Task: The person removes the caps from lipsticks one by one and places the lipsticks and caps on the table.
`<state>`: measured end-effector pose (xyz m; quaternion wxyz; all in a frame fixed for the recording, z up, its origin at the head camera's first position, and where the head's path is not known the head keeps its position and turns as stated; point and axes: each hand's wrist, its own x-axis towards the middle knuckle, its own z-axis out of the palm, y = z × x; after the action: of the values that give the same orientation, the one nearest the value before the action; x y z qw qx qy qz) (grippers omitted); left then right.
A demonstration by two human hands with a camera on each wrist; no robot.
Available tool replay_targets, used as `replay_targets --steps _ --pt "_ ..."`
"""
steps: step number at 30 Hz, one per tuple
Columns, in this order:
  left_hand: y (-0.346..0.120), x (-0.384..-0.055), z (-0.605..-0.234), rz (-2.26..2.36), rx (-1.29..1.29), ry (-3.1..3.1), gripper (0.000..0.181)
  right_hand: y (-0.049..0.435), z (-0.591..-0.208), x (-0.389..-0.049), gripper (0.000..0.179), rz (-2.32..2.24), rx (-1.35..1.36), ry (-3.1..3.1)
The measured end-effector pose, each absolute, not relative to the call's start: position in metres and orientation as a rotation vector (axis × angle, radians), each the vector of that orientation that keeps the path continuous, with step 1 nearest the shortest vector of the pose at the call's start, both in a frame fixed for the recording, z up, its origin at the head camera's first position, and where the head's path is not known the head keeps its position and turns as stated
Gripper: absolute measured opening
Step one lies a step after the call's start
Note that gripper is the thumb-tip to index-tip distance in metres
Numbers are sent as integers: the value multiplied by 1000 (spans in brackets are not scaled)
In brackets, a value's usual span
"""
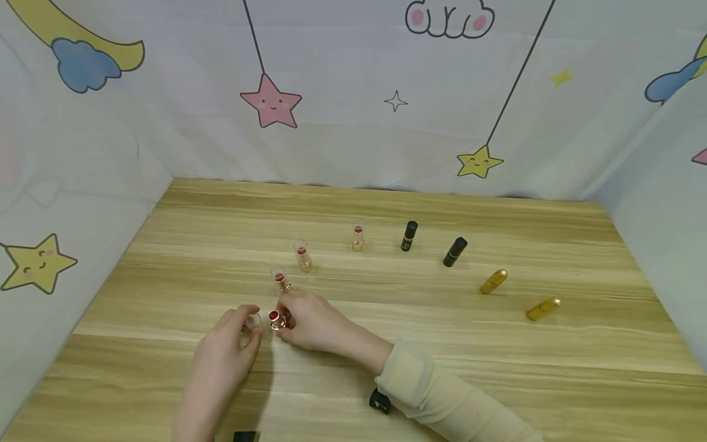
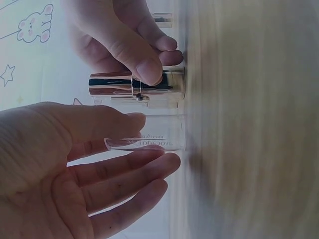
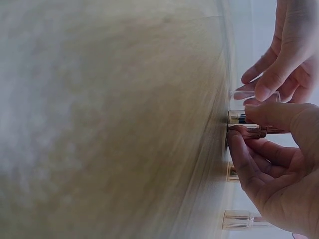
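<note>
clear cap [image 1: 253,321] and lipstick [image 1: 274,317], side by side
left hand [image 1: 225,345] pinches the cap; right hand [image 1: 312,320] grips the lipstick low, probably for steadiness.

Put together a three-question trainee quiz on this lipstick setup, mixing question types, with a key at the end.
1. Which hand holds the clear cap?
2. True or false: the red lipstick in the right hand has its cap on.
3. Which are farthest right in the head view?
A) black lipstick tubes
B) gold lipstick tubes
C) clear-capped lipsticks

Key:
1. The left hand.
2. False: the red lipstick held in the right hand is uncapped.
3. B, the gold lipstick tubes.
</note>
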<state>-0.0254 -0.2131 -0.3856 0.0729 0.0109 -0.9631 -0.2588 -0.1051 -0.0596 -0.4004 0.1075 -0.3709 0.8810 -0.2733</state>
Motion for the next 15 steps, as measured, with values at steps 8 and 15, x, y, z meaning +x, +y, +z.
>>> replay_targets --steps 8,15 --pt "-212 -25 -383 -783 48 -2908 38 -57 -399 -104 18 -750 -1115 2621" --pt "-214 -21 -380 -806 63 -2902 40 -54 -397 -104 20 -717 -1133 2620"
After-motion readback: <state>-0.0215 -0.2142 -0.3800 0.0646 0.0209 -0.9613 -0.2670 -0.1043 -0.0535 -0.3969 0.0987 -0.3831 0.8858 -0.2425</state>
